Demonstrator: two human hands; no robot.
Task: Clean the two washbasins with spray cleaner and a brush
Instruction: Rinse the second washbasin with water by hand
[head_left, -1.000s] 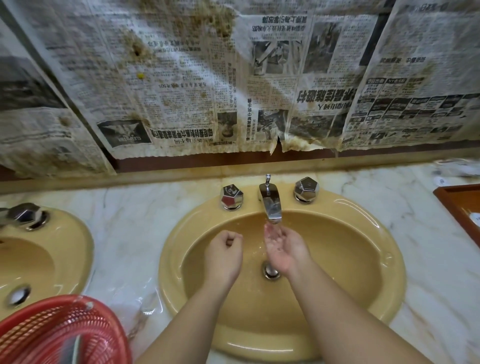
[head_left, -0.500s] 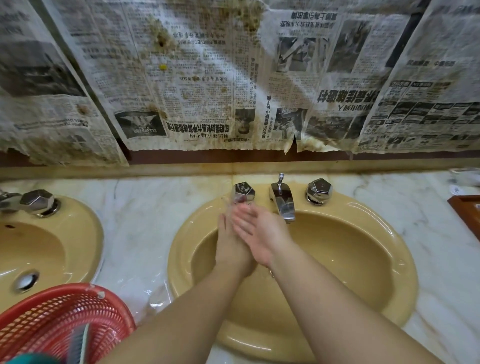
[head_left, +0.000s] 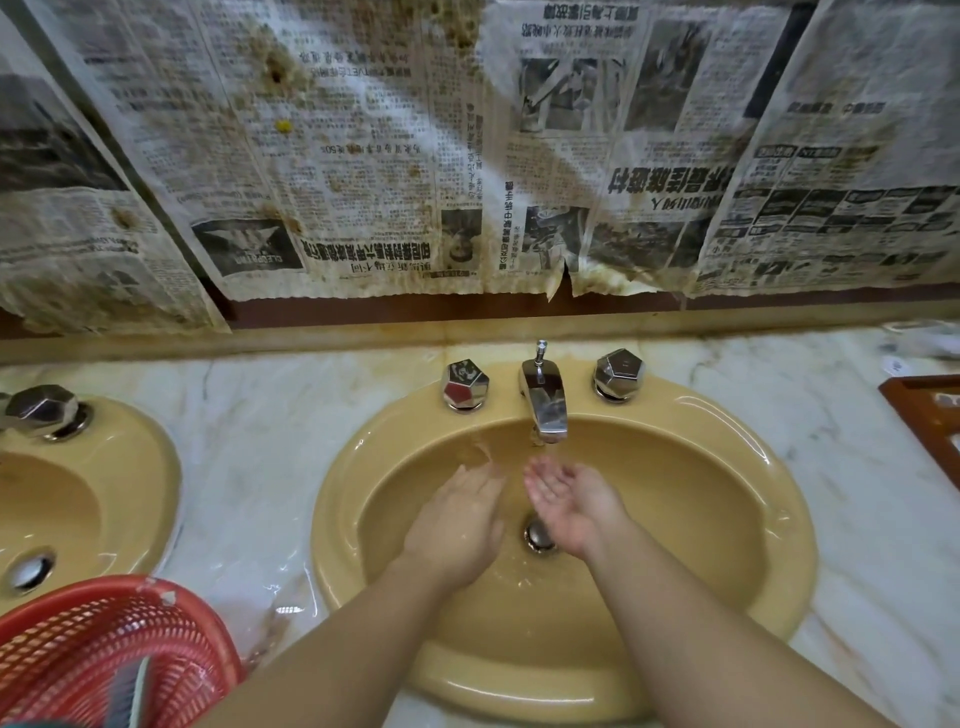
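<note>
A yellow washbasin (head_left: 727, 499) sits in the marble counter in front of me, with a chrome tap (head_left: 543, 402) running water. My right hand (head_left: 569, 501) is cupped palm up under the stream, above the drain (head_left: 537, 535). My left hand (head_left: 460, 522) is beside it, palm down with fingers straight, over the wet bowl. Neither hand holds anything. A second yellow washbasin (head_left: 130, 467) lies at the left edge. No spray bottle is in view; a grey-green handle (head_left: 132, 696) pokes from the red basket, and I cannot tell what it is.
A red plastic basket (head_left: 78, 654) stands at the bottom left on the wet marble counter (head_left: 270, 457). Two chrome knobs (head_left: 465, 387) flank the tap. Stained newspaper (head_left: 363, 156) covers the wall. A wooden tray (head_left: 930, 415) sits at the right edge.
My hands were pressed together near the left knob half a second ago; they have parted and dropped under the tap, the right one cupped in the water.
</note>
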